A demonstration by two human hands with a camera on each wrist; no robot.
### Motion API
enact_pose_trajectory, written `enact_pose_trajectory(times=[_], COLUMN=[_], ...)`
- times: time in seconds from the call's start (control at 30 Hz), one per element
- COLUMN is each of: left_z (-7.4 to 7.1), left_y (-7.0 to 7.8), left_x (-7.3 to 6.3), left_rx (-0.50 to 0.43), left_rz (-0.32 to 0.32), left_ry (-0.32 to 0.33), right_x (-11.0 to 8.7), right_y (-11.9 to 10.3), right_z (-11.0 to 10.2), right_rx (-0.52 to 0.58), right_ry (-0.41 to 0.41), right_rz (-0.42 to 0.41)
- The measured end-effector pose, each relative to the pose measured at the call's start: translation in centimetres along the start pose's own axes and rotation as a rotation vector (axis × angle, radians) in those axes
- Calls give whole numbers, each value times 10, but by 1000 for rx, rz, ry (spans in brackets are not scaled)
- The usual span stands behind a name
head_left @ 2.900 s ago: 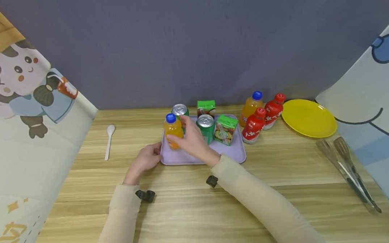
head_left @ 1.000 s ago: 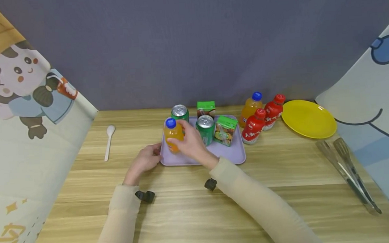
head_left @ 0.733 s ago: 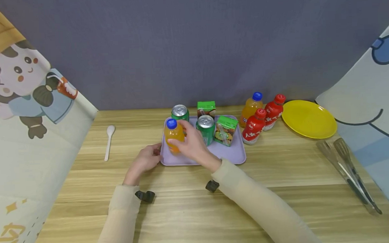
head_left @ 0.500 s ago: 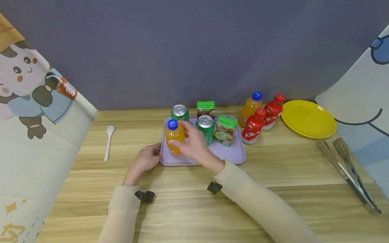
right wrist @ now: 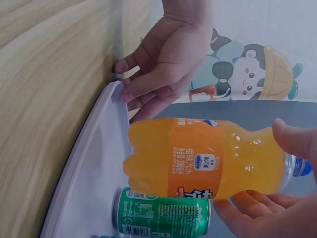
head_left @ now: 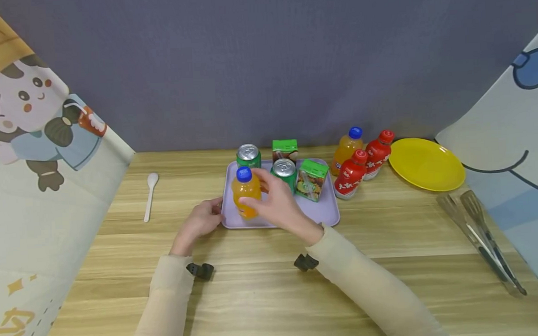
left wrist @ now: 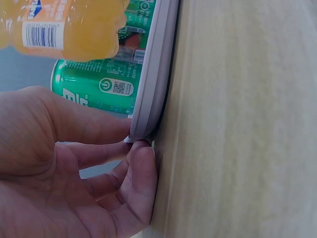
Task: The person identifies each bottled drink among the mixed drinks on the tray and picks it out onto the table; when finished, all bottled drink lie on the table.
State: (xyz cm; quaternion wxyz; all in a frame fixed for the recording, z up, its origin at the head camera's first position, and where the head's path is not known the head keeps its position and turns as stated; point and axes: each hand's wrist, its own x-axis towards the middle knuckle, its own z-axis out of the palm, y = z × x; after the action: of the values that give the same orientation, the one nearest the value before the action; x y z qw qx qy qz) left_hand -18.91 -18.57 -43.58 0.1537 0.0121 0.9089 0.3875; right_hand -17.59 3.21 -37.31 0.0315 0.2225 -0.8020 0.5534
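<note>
In the head view my right hand grips an orange soda bottle with a blue cap. The bottle stands nearly upright over the left part of a lilac tray; in the right wrist view its base looks slightly raised off the tray. My left hand pinches the tray's left edge, thumb above and fingers below, as the left wrist view shows. On the tray are two green cans, the nearer can beside my right hand, the other can at the back left. A green-topped drink carton stands to their right.
Another carton stands at the tray's back edge. Right of the tray are a second orange bottle and two red bottles, then a yellow plate and metal tongs. A white spoon lies at left.
My right hand has closed round the orange soda bottle and shifted it rightward and toward me over the tray. My left hand has stayed at the tray's edge.
</note>
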Motion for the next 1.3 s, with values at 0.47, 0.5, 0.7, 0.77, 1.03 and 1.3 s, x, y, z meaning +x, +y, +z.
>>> enact_pose_trajectory(times=[0.47,0.5,0.7,0.77,1.03,1.3], left_z=[-1,-1,-1,-1,-1,0], left_y=[0,0,-1,-2,-2,-1], left_x=[0,1,1,1,0,0], left_rx=[19,17,7,10,16,-7], left_rz=[13,12,20,24,34,39], left_ry=[2,3,7,7,14,10], right_x=[-11,-11,-17,-20,-28,-38], right_y=[-5,-6,-6,-5,-9,-29], right_z=[-21,-23,-35,-39,-55,-68], right_rx=[24,36,48,42,-4,-5], right_ry=[-23,-28,-36,-33,-17,-4], right_rz=[16,16,10,14,20,21])
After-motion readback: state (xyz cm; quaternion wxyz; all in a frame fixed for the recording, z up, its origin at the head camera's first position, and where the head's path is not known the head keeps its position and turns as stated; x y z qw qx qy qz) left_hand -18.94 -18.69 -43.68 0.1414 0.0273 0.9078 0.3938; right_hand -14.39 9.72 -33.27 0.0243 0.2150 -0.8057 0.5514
